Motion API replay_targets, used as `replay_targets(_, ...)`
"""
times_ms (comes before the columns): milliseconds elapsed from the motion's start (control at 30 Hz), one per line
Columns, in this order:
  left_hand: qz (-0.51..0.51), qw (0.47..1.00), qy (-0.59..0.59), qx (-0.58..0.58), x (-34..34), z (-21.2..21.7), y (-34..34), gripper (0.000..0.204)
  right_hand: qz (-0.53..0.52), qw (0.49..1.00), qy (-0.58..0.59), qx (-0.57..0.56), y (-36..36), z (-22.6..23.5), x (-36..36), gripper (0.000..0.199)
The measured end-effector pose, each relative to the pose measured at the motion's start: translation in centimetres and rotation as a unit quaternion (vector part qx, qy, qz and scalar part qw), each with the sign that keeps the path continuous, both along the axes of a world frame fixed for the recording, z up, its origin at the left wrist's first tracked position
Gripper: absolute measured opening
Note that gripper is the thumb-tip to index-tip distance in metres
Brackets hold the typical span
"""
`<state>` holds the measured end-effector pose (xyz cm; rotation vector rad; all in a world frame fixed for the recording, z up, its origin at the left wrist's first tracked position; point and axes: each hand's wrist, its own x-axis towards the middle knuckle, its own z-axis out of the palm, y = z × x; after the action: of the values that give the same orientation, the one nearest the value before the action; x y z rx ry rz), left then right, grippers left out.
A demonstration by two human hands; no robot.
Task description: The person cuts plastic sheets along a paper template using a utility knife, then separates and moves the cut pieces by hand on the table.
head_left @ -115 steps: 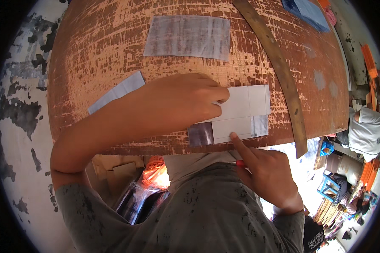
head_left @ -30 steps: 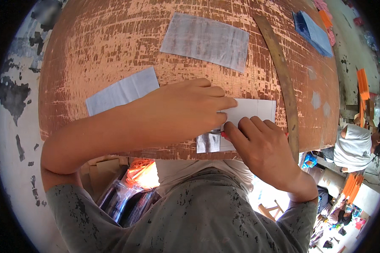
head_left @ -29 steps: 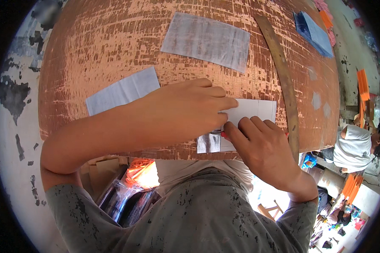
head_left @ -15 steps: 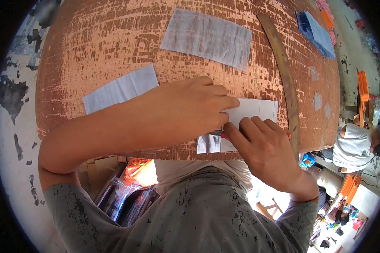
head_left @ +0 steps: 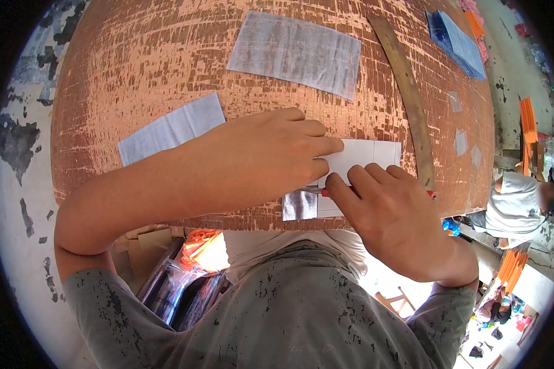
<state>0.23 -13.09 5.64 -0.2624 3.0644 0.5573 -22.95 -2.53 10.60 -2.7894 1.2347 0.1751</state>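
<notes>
My right hand (head_left: 385,212) is closed around a slim red-handled tool (head_left: 325,193) with a thin metal tip; its exact kind is mostly covered by the fingers. That tip lies over a white card with ruled lines (head_left: 357,152) near the table's front edge. My left hand (head_left: 289,147) rests on the card's left part, fingers spread and bent, pressing down. Beneath the card's lower left, a shiny clear plastic piece (head_left: 300,206) shows. Left of my hand lies a folded translucent sheet (head_left: 172,128), partly behind my forearm.
On the worn brown table (head_left: 148,55) lie a larger translucent sheet (head_left: 295,54), a long flat strip like a ruler (head_left: 406,92), a stack of bluish sheets (head_left: 455,46) and small clear scraps (head_left: 460,141). Another person (head_left: 514,206) is at the right. Orange material (head_left: 203,246) sits below the table.
My right hand and the red-handled tool have shifted slightly, the tool's tip showing a little more. My left hand stays on the card. The whole view has moved slightly.
</notes>
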Motion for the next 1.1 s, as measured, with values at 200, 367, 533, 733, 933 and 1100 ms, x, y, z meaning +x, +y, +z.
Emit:
replay_targets(200, 0.0, 1.0, -0.018, -0.001, -0.2, 0.3, 0.0, 0.036, -0.006, 1.0, 0.012, 0.009, 0.1, 0.5, -0.2, 0.021)
replay_targets(367, -0.001, 1.0, 0.015, -0.005, 0.2, -0.3, 0.1, 0.037, -0.026, 0.998, 0.036, 0.048, 0.2, 0.9, -0.7, 0.023)
replay_targets(533, 0.004, 1.0, 0.008, 0.011, 0.1, 0.1, 0.1, 0.035, -0.012, 0.999, 0.039, 0.015, 0.0, 1.1, -1.0, 0.013)
replay_targets(733, 0.015, 0.999, 0.034, 0.019, 0.1, -0.4, 0.2, 0.034, -0.01, 0.999, 0.051, 0.012, 0.0, 1.5, -1.2, 0.011)
replay_targets(933, 0.01, 0.999, 0.046, 0.004, 0.2, -0.4, 0.1, 0.034, -0.003, 0.998, 0.067, 0.01, -0.1, 1.8, -1.1, 0.011)
replay_targets(1100, 0.005, 0.999, 0.052, 0.009, 0.2, -0.4, 0.1, 0.034, 0.003, 0.997, 0.079, 0.012, 0.0, 2.2, -0.9, 0.01)
